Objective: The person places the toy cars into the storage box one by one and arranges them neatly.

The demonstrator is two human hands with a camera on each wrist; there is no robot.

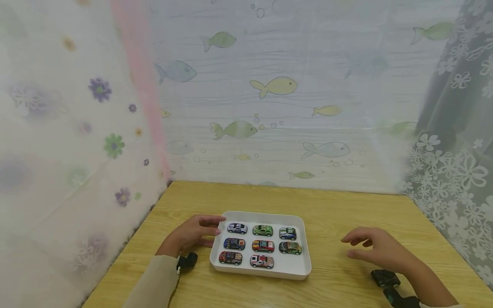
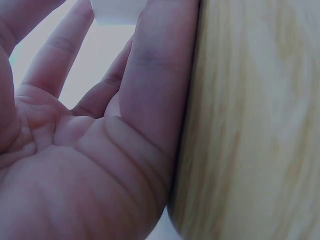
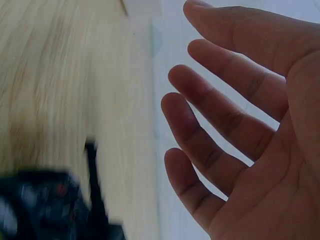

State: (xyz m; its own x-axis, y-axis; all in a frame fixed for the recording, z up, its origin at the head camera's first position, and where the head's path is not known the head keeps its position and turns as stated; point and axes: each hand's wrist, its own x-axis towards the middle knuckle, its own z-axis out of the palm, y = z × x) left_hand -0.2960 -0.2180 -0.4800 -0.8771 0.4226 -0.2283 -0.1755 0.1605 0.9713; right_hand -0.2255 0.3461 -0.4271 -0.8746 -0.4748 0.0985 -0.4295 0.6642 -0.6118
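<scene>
My left hand is beside the left wall of a white tray, its fingertips at the rim and the fingers fairly straight. In the left wrist view the lower edge of that hand lies along the wooden table. Several small toy cars stand in rows in the tray, among them a green car, a red-and-yellow car and a white-and-red car. To the right of the tray, my right hand hovers with relaxed, spread fingers and nothing in them. Below its wrist a black toy car is on the table.
A curtain printed with fish hangs behind the table's far edge. Flowered cloth borders the left side, and a lace curtain the right. Each wrist wears a black camera.
</scene>
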